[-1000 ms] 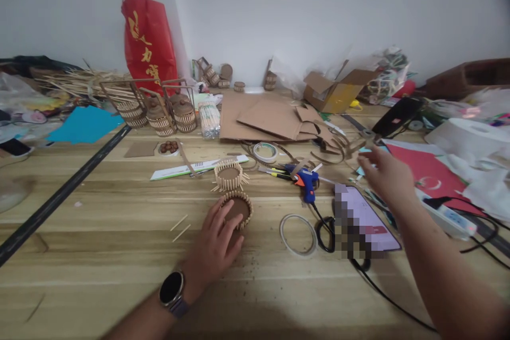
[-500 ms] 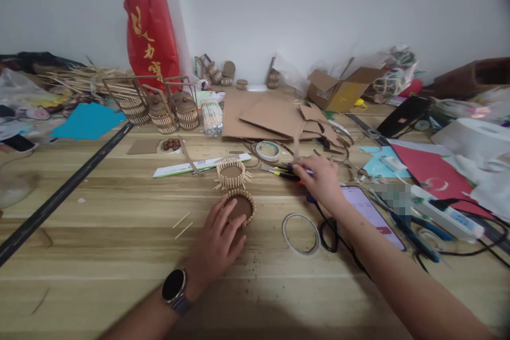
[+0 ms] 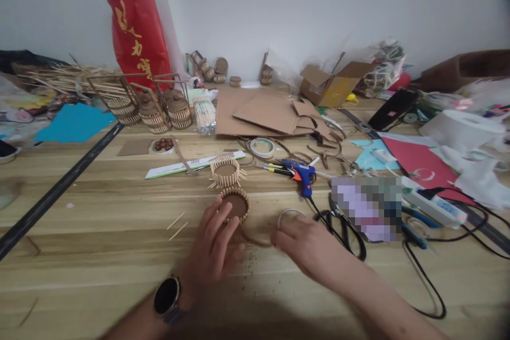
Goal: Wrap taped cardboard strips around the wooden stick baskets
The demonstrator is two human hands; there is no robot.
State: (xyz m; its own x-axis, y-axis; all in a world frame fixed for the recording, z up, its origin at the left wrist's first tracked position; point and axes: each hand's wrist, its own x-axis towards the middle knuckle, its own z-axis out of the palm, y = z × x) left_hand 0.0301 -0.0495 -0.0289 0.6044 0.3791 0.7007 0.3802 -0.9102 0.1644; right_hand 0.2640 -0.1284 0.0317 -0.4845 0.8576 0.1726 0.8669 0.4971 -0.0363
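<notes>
My left hand (image 3: pixel 217 236), with a watch on its wrist, has its fingers apart on the near edge of a round brown basket base (image 3: pixel 236 205) ringed with short sticks. Just behind it stands a second stick ring (image 3: pixel 225 171) with a brown floor. My right hand (image 3: pixel 300 239) is closed on the end of a thin brown strip (image 3: pixel 256 241), which curves toward the round base. A white tape ring (image 3: pixel 290 212) lies partly under my right hand. The blue glue gun (image 3: pixel 303 174) rests on the table behind that hand.
Flat cardboard (image 3: pixel 258 111) lies at the back centre. Finished small baskets (image 3: pixel 179 111) stand behind left, near a red bag (image 3: pixel 139 37). A power strip (image 3: pixel 434 202), pliers and black cables are at the right. Two loose sticks (image 3: pixel 178 227) lie at the left.
My right hand has come back toward my left hand with the brown strip, uncovering the glue gun. My left hand remains at the round base. The view has shifted slightly.
</notes>
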